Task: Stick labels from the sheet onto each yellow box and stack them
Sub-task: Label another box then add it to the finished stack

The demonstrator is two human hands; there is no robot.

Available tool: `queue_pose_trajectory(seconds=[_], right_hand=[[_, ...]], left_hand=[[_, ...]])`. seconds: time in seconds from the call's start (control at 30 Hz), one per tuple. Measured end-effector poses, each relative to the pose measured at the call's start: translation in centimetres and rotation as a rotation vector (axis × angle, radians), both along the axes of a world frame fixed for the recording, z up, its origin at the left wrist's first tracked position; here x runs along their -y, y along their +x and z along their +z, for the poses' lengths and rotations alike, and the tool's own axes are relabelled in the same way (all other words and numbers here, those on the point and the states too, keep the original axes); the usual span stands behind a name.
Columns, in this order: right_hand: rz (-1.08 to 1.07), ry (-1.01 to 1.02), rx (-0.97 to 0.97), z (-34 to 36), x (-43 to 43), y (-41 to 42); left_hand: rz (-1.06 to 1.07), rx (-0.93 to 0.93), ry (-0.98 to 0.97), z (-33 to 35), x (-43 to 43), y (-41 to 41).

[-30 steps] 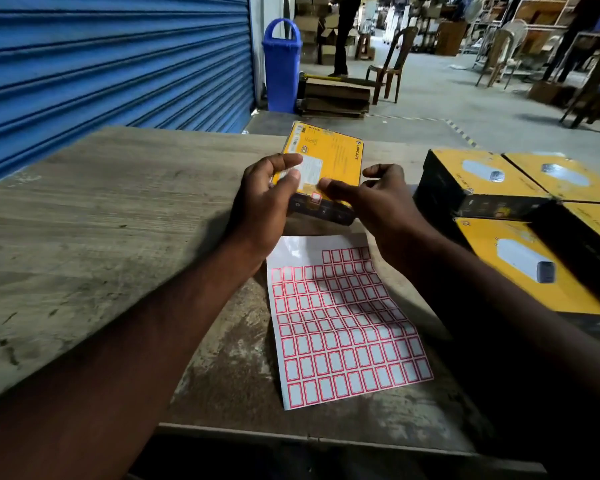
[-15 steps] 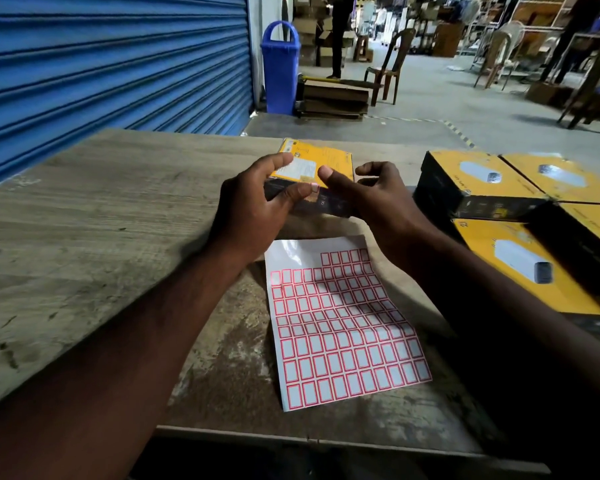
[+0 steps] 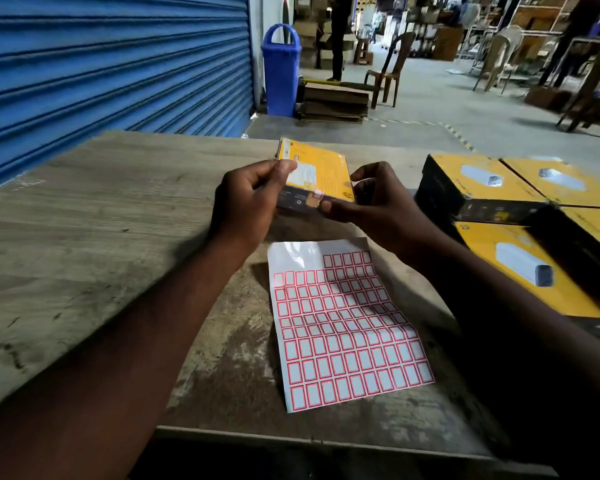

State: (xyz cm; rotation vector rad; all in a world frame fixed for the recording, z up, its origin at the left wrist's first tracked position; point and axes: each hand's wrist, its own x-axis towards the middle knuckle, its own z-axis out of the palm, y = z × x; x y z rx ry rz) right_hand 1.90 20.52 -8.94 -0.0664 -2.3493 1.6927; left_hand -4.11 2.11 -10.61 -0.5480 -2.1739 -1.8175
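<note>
I hold a flat yellow box (image 3: 321,168) above the table with both hands, its yellow face up and tilted toward me. My left hand (image 3: 246,202) grips its left edge, thumb on top. My right hand (image 3: 374,199) holds the right side, its thumb pressing near a small red-bordered label (image 3: 317,193) on the near edge. The label sheet (image 3: 343,323), white with rows of red-framed stickers, lies flat on the table just below my hands.
Several yellow and black boxes (image 3: 520,216) sit packed together at the table's right. The wooden table (image 3: 84,230) spreads out to the left. Beyond stand a blue shutter (image 3: 111,64), a blue bin (image 3: 280,71) and chairs (image 3: 388,74).
The box tipped flatter, then back toward me. A small label now shows on its near edge beside my right thumb. Both hands stayed on the box.
</note>
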Motion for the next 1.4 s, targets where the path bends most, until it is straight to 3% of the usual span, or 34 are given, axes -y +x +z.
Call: queue_pose_trajectory(seconds=[0.23, 0.33, 0.47, 0.77, 0.97, 1.17, 1.4], right_hand=[[0.019, -0.325, 0.082, 0.5, 0.2, -0.3], [-0.025, -0.303, 0.050, 0.3, 0.0, -0.3], [-0.041, -0.260, 0.034, 0.0, 0.0, -0.5], [-0.063, 0.363, -0.045, 0.0, 1.6, -0.6], [-0.035, 0.638, -0.083, 0.9, 0.5, 0.0], [0.005, 0.774, -0.123, 0.5, -0.2, 0.0], [0.057, 0.678, -0.199, 0.6, 0.2, 0.4]], left_hand=[[-0.104, 0.073, 0.228, 0.4, 0.2, 0.1], [-0.176, 0.174, 0.289, 0.6, -0.4, 0.5], [-0.222, 0.293, 0.219, 0.6, -0.8, 1.1], [-0.294, 0.414, 0.121, 0.9, -0.8, 1.3], [-0.263, 0.395, 0.300, 1.9, -0.2, 0.6], [-0.143, 0.439, 0.384, 1.8, 0.7, -0.5], [-0.239, 0.524, 0.343, 1.1, 0.6, -0.6]])
